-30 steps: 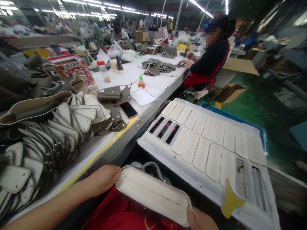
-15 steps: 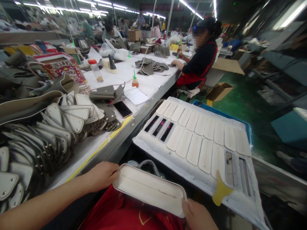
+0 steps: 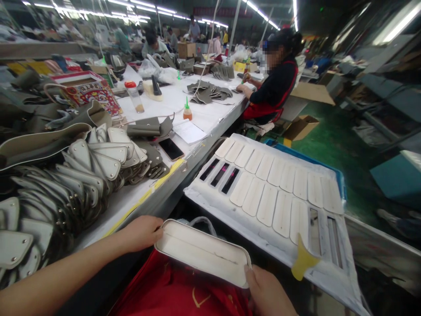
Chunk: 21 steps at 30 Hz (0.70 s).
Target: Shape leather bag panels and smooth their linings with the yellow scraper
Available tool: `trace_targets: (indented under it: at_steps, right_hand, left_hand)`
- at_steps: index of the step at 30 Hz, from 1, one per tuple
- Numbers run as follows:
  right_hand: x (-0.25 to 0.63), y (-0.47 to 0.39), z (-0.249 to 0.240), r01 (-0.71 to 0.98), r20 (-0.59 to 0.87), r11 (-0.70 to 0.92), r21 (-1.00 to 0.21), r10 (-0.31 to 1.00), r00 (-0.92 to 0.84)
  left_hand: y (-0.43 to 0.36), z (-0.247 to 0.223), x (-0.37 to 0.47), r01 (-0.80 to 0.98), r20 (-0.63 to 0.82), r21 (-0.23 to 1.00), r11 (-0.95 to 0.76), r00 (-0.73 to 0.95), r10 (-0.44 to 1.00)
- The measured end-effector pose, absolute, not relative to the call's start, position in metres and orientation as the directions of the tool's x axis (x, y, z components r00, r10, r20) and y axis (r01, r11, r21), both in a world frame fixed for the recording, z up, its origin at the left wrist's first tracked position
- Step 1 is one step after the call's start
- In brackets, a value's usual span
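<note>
A long white panel (image 3: 204, 253) with rounded corners, a raised rim and a thin line along its middle lies over my lap. My left hand (image 3: 143, 232) pinches its left end, thumb and fingers closed on the rim. At the other end my right hand (image 3: 268, 287) grips the lower right corner, with the thumb on the white face. Behind the panel a loop wrapped in clear plastic (image 3: 205, 223) shows; whether it is joined to the panel I cannot tell. The panel's underside is hidden.
Right of me, a white-covered board (image 3: 210, 199) carries rows of similar white strips and a yellow piece (image 3: 304, 262). On the left table lie stacked grey-white pieces (image 3: 82, 184), a phone (image 3: 171, 149) and a glue bottle (image 3: 187, 113). A co-worker (image 3: 276, 83) sits farther along the table.
The panel and both hands have shifted slightly up and left, and the panel's face has tilted a little. Both hands keep their hold. The view has moved slightly.
</note>
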State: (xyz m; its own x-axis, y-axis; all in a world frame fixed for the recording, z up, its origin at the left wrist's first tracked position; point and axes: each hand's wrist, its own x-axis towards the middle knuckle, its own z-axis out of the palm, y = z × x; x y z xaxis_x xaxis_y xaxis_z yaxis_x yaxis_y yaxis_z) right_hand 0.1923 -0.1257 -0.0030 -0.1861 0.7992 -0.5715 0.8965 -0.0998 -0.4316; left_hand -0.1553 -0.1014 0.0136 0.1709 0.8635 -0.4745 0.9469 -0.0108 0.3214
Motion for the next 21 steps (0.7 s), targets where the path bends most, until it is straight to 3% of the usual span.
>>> trace_targets:
  at_steps: [5, 7, 9, 12, 14, 16, 21]
  right_hand:
    - [0.190, -0.125, 0.001, 0.920, -0.550, -0.048, -0.388, 0.814, -0.190]
    - [0.192, -0.126, -0.002, 0.926, -0.543, -0.037, -0.377, 0.818, -0.188]
    - [0.195, -0.127, -0.006, 0.930, -0.542, -0.025, -0.366, 0.818, -0.191]
    - [0.199, -0.129, -0.010, 0.920, -0.545, -0.033, -0.391, 0.813, -0.202]
    - [0.201, -0.129, -0.010, 0.907, -0.546, -0.062, -0.416, 0.815, -0.195]
    - [0.202, -0.130, -0.009, 0.897, -0.552, -0.092, -0.432, 0.813, -0.182]
    - [0.200, -0.126, -0.006, 0.902, -0.543, -0.089, -0.422, 0.822, -0.173]
  left_hand:
    - [-0.105, 0.016, -0.143, 0.982, -0.444, 0.174, -0.070, 0.142, 0.884]
    - [-0.106, 0.015, -0.144, 0.981, -0.420, 0.175, -0.087, 0.154, 0.894]
    - [-0.104, 0.013, -0.153, 0.940, -0.471, 0.340, -0.027, 0.194, 0.861]
    - [-0.102, 0.007, -0.172, 0.618, -0.634, 0.711, 0.335, 0.358, 0.685]
    - [-0.103, 0.000, -0.181, 0.368, -0.648, 0.762, 0.533, 0.449, 0.615]
    - [-0.104, -0.009, -0.183, 0.276, -0.635, 0.767, 0.579, 0.456, 0.624]
    - [-0.101, -0.021, -0.169, 0.425, -0.638, 0.756, 0.498, 0.309, 0.705]
